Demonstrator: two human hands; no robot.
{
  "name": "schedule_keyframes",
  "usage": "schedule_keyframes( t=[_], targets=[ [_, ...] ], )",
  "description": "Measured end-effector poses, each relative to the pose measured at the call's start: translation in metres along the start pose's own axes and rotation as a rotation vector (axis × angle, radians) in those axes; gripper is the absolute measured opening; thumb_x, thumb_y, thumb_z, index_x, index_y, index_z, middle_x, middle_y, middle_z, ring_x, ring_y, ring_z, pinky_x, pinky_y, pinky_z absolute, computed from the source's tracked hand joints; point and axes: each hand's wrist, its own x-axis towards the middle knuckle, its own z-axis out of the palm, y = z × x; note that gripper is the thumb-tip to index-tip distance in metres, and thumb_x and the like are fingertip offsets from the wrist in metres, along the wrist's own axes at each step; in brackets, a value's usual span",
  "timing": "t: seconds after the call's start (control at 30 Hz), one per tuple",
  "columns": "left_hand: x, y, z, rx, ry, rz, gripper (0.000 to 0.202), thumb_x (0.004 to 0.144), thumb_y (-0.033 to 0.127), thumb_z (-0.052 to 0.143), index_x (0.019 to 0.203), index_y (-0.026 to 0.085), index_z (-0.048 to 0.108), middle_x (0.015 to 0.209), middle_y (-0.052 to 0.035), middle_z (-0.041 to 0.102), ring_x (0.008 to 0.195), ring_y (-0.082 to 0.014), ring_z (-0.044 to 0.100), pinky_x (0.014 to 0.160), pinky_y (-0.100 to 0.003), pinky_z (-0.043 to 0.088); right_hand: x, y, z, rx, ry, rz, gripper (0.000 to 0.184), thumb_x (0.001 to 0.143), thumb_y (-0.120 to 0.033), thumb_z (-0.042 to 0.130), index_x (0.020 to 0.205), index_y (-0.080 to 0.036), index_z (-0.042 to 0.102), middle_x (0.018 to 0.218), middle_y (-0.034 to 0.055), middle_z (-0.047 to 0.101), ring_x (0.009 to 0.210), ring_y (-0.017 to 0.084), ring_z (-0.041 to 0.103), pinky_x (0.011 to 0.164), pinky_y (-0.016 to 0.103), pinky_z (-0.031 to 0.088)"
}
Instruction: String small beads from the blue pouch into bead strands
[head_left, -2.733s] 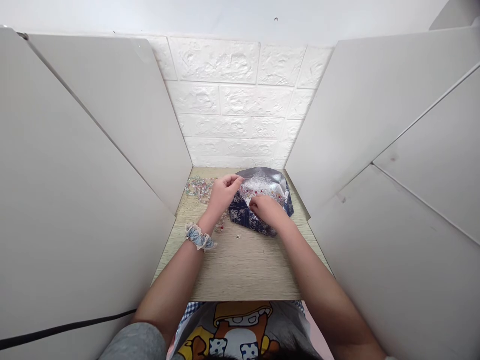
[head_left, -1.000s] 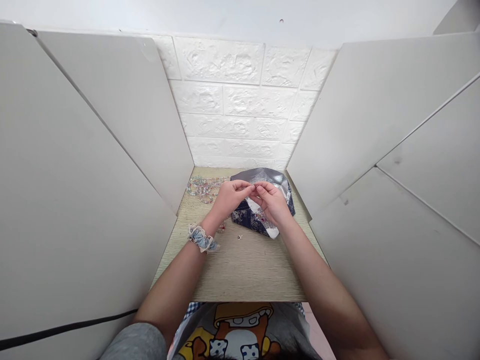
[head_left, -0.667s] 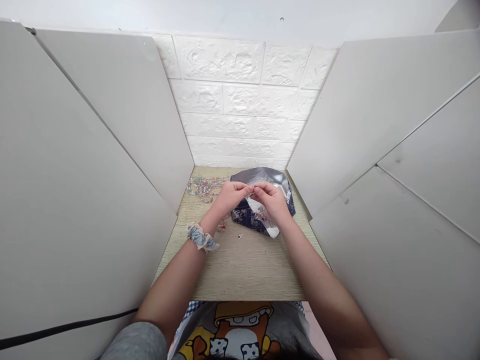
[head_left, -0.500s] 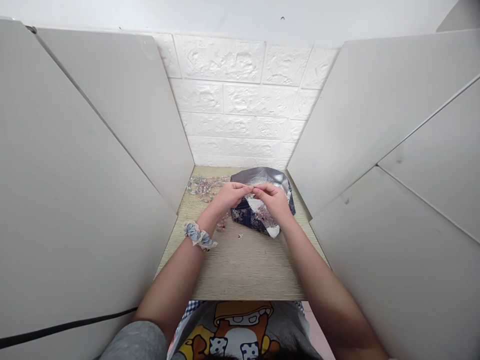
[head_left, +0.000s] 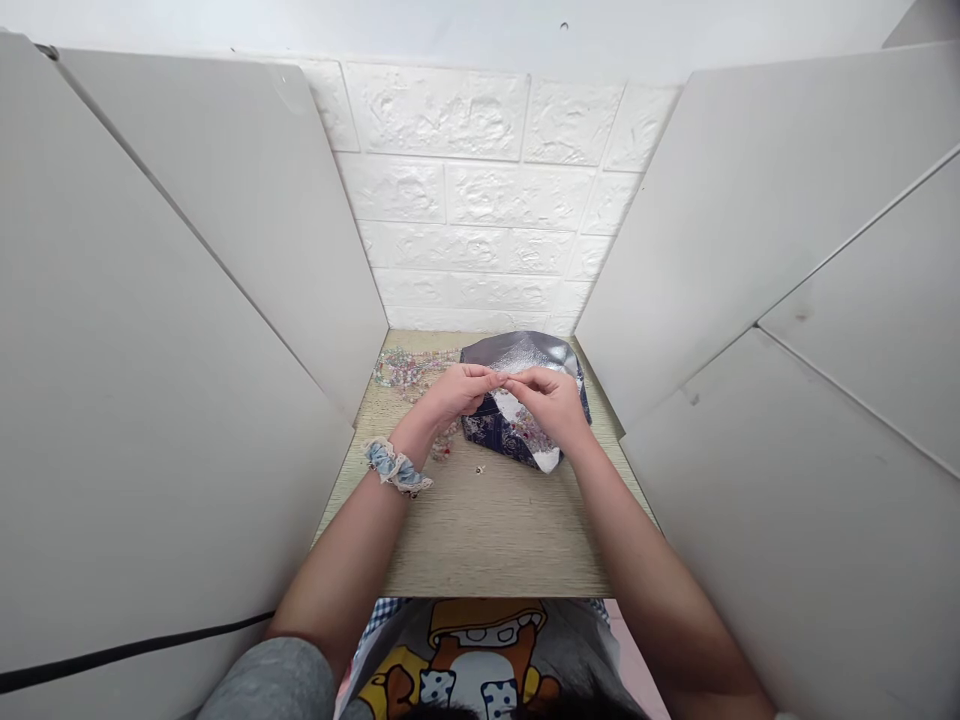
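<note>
Hands pinched together at lower centre of the walled space, left hand (head_left: 456, 392) and right hand (head_left: 551, 402) closed, fingertips meeting, anything held too small to tell. Right hand over a crumpled silver-lined navy pouch (head_left: 519, 352), loose beads (head_left: 409, 368) at upper left on a wooden tabletop (head_left: 510, 540).

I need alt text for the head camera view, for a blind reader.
The left hand and right hand meet at the fingertips above a silver and navy bag on a wooden table. Colored beads lie beside it, and a blue scrunchie circles the left wrist.
</note>
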Motion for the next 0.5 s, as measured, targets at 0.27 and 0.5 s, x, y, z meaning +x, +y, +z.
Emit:
schedule_keyframes(
  t=[0.27,0.5],
  targets=[
    [-0.0011,0.0026,0.0027,-0.196,-0.022,0.053,0.014,0.068,0.028,0.052,0.065,0.014,0.052,0.064,0.0,0.054,0.057,-0.007,0.05,0.057,-0.021,0.039,0.0017,-0.0035,-0.0014,0.053,0.0,-0.07,0.013,0.069,-0.028,0.056,0.067,-0.018,0.063,0.07,0.0019,0.061,0.067,0.012,0.053,0.061,0.025,0.042],
    [-0.0056,0.0086,0.0059,-0.23,-0.115,0.047,0.021,0.069,0.034,0.053,0.071,0.014,0.052,0.057,0.0014,0.05,0.052,-0.0067,0.046,0.053,-0.021,0.037,0.0037,-0.0012,-0.0018,0.053,-0.002,-0.059,0.014,0.07,-0.031,0.055,0.07,-0.019,0.063,0.074,0.0023,0.059,0.069,0.012,0.052,0.063,0.025,0.041]
  ],
)
